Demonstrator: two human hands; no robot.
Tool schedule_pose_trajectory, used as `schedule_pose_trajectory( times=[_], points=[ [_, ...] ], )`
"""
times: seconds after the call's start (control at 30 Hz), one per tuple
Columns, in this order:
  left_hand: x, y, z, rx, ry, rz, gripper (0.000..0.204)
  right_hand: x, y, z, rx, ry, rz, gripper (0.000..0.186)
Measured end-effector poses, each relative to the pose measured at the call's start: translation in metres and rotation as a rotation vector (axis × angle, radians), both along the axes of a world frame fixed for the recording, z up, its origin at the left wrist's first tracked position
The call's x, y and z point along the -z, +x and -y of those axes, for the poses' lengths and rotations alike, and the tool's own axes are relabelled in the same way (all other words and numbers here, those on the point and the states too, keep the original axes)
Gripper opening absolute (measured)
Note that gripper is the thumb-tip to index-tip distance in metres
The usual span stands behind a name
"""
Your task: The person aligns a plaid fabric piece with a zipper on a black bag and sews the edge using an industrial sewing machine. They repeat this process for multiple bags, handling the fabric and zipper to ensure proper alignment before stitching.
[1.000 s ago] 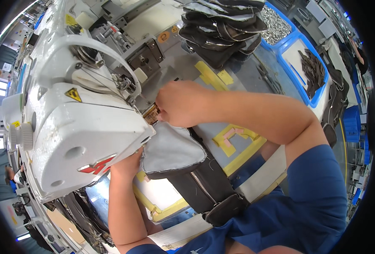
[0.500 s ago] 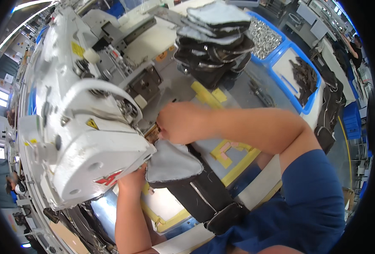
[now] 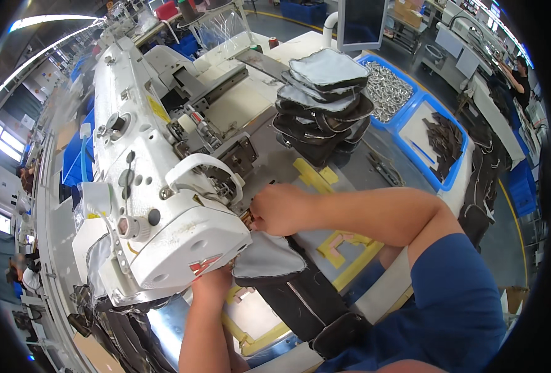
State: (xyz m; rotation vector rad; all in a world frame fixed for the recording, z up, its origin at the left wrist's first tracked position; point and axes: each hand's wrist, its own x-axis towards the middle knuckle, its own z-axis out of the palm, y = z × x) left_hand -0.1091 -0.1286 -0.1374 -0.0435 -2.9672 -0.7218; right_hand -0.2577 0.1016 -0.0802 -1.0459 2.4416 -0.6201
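Note:
A white industrial sewing machine (image 3: 157,236) stands at the left. My right hand (image 3: 282,210) is curled closed at its needle area, beside a small brassy part; what its fingers hold is hidden. My left hand (image 3: 212,281) is under the front of the machine head, its fingers hidden. Between my forearms lies a dark fabric bag piece (image 3: 294,311) with a zipper, topped by a grey-lined flap (image 3: 269,258) near both hands.
A tall stack of zippered pieces (image 3: 316,130) stands behind my right hand, near blue trays of metal rings (image 3: 384,90) and dark strips (image 3: 443,146). Pliers-like tools (image 3: 384,168) lie nearby. More dark pieces (image 3: 114,326) hang at left. A co-worker (image 3: 518,84) is at far right.
The view has tilted up, so the machine and bench sit lower in the picture and more background shows. My hands stay at the needle area and under the machine head.

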Motion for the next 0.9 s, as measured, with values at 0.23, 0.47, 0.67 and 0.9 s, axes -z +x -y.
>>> schedule_pose_trajectory(
  times=[0.23, 0.47, 0.67, 0.9],
  points=[
    [-0.105, 0.025, -0.043, -0.046, -0.227, 0.285, 0.04, 0.01, -0.002, -0.014, 0.002, -0.098, 0.007, 0.029],
    [-0.115, 0.035, -0.063, 0.322, -0.143, -0.169, 0.055, 0.004, 0.001, -0.016, 0.003, -0.139, 0.005, 0.027],
    [-0.093, 0.022, -0.064, 0.375, 0.069, 0.085, 0.057, 0.017, 0.002, -0.011, 0.005, -0.06, -0.1, 0.024],
    [-0.097, 0.021, -0.071, 0.434, -0.063, 0.072, 0.072, 0.014, 0.004, -0.014, -0.012, -0.105, -0.141, 0.034]
  ],
)
